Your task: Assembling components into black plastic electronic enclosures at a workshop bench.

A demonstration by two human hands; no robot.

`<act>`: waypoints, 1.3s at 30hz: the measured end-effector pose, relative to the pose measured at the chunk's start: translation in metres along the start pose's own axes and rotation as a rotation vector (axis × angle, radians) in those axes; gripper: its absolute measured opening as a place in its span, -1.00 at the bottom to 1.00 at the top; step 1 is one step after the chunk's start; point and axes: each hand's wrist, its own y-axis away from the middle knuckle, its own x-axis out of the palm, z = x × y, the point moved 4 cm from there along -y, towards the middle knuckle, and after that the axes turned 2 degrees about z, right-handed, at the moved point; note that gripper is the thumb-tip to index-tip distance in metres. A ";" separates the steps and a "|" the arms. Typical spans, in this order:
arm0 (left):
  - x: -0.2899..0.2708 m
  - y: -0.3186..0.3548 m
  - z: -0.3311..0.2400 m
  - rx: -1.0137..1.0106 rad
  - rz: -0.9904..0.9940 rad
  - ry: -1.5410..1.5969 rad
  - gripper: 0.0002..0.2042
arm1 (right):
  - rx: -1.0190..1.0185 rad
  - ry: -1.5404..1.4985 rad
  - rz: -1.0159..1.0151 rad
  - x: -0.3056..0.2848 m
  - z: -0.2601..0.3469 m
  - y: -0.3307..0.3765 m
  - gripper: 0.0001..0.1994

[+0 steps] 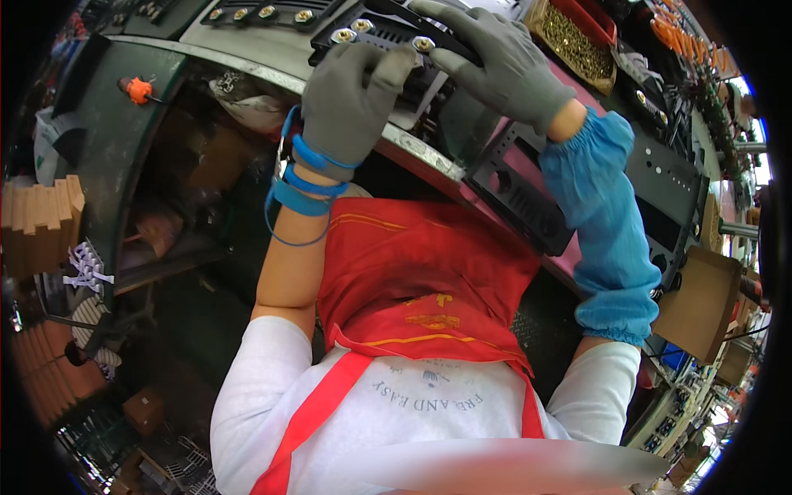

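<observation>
A black slotted metal panel [384, 35] lies on the bench at the top of the head view. Several round brass fittings with pale centres sit in it. My right hand [507, 74], in a grey glove, grips the panel's right side between thumb and fingers. Closed at the panel's near edge, beside a brass fitting [423, 44], is my grey-gloved left hand [348, 107]. Its thumb and fingertips are pressed together, and what they pinch is hidden. A blue strap with a cord [304, 198] circles the left wrist. A blue sleeve cover wraps the right forearm.
Another black panel with brass fittings [262, 14] lies at upper left. A tray of small brass-coloured parts [577, 41] stands right of my right hand. Black metal housings [520, 194] rest on a pink surface. The bench's metal edge [417, 148] runs below my hands; an orange-handled object [139, 90] lies left.
</observation>
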 end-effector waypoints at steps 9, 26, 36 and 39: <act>0.009 0.013 0.033 0.151 -0.108 -0.560 -0.61 | -0.022 0.203 0.162 0.069 -0.066 -0.055 -0.53; 0.008 0.005 0.040 0.243 -0.214 -0.395 -0.68 | -0.124 -0.021 -0.017 -0.030 -0.026 0.019 -0.65; 0.088 0.059 -0.098 0.603 0.346 -0.001 -0.78 | 0.645 0.535 -0.719 -0.179 -0.074 0.345 -0.70; 0.114 0.072 -0.102 0.562 0.558 0.002 -0.72 | 1.008 0.408 -0.352 -0.166 -0.132 0.447 -0.66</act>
